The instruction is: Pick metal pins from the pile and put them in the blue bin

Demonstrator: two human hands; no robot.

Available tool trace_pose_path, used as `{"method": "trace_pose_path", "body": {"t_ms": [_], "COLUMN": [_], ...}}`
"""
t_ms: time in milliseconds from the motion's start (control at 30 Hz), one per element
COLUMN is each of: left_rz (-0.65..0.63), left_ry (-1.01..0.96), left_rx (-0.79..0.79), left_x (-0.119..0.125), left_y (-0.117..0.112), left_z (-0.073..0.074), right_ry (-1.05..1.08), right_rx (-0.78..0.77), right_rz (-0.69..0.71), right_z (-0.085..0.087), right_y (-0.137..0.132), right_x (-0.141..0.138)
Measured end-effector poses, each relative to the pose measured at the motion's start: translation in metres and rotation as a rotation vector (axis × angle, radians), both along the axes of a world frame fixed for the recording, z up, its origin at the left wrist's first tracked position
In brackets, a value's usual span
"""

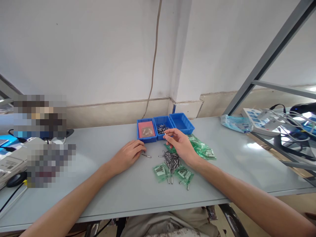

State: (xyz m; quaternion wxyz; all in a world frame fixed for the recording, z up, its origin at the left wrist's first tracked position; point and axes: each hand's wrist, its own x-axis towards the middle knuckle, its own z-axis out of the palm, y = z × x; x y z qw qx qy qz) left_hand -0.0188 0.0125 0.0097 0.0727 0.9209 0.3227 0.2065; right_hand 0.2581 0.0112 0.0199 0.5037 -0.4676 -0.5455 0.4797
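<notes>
My left hand (129, 154) rests on the table with its fingers curled together. A thin metal pin (147, 156) sticks out from under its fingertips. Over the front of the middle blue bin, my right hand (181, 144) pinches a small, shiny metal pin (165, 134) between thumb and forefinger. A heap of metal pins (172, 160) lies on the table below the right hand. Two small green plastic bags (160, 172) with pins in them lie at its near side. The middle blue bin (164, 119) holds many dark and shiny small pins.
The left blue bin (146, 141) holds a red sheet and a bag of small pieces. The right blue bin (182, 122) stands beside the middle one. More green bags (206, 150) lie right of my hand. Boxes and cables flank the table (111, 200); another person is at left.
</notes>
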Motion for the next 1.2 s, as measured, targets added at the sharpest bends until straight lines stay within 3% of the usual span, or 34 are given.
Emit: {"method": "trace_pose_path", "body": {"t_ms": [500, 1200], "left_rz": [-0.002, 0.058], "left_ry": [0.008, 0.011], "left_rx": [0.005, 0.052], "left_x": [-0.0014, -0.0024], "left_y": [0.0002, 0.0014], "left_z": [-0.0012, -0.0045], "right_ry": [0.059, 0.045], "right_rx": [-0.041, -0.049], "right_rz": [0.086, 0.071], "right_z": [-0.0012, -0.0004], "right_y": [-0.0008, -0.0016], "right_x": [0.0013, 0.0007]}}
